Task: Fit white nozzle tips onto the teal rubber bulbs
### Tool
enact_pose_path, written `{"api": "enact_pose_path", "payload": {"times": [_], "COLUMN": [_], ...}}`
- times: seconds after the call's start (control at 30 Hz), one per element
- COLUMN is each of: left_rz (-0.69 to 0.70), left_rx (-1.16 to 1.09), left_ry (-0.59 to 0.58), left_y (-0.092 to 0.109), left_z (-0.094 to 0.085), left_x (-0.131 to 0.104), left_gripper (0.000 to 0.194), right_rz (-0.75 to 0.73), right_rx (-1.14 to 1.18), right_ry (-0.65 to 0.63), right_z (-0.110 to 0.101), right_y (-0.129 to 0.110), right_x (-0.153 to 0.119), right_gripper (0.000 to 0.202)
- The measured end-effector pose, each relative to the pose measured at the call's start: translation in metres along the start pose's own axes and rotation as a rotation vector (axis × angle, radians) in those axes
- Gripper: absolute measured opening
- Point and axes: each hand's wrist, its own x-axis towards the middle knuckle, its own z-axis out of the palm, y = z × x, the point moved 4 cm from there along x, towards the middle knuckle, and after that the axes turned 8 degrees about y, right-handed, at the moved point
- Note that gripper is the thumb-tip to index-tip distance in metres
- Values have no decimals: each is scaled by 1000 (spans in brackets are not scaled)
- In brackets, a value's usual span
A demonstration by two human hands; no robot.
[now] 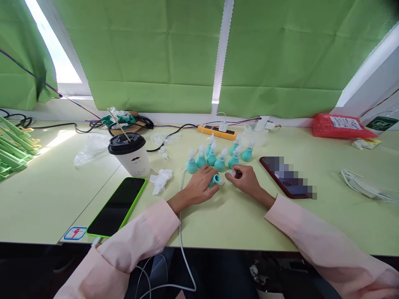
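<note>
My left hand (201, 185) is closed around a teal rubber bulb (215, 179), its round open mouth turned to the right. Between the thumb and fingers of my right hand (246, 178) is a translucent plastic tip (230, 176), a short gap away from the bulb. A small translucent piece (221, 182) shows beside the bulb's mouth; I cannot tell what it rests on. Just beyond my hands stand several teal bulbs with translucent pointed tips, among them a bulb (191, 166) at the left end and another (247, 155) at the right end.
A lidded paper cup (137, 163) with a stick stands left, near a crumpled tissue (161, 181) and a green-cased phone (116, 207). A dark red phone (277, 176) and a face mask (368, 187) lie right. A white cable (181, 216) runs past my left wrist. Behind is an orange power strip (217, 132).
</note>
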Motion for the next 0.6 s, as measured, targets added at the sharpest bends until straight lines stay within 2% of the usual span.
{"api": "enact_pose_path", "payload": {"times": [0.17,0.27,0.43,0.6], "left_rz": [-170,-244,-260,-286], "left_rx": [-154,-222,-210,-164], "left_ry": [85,102,114,118], "left_y": [-10,-15,-21,-26], "left_z": [1,4,11,17], "left_x": [4,4,-1,-2], "left_gripper": [20,25,35,38], "right_rz": [-14,0,-9,-30], "right_rx": [-245,-312,-296,-191], "right_ry": [-24,-62,-129,-90], "right_z": [2,4,8,9], "right_y": [0,4,8,9], "right_x": [-1,1,2,1], "right_gripper": [23,17,15,13]}}
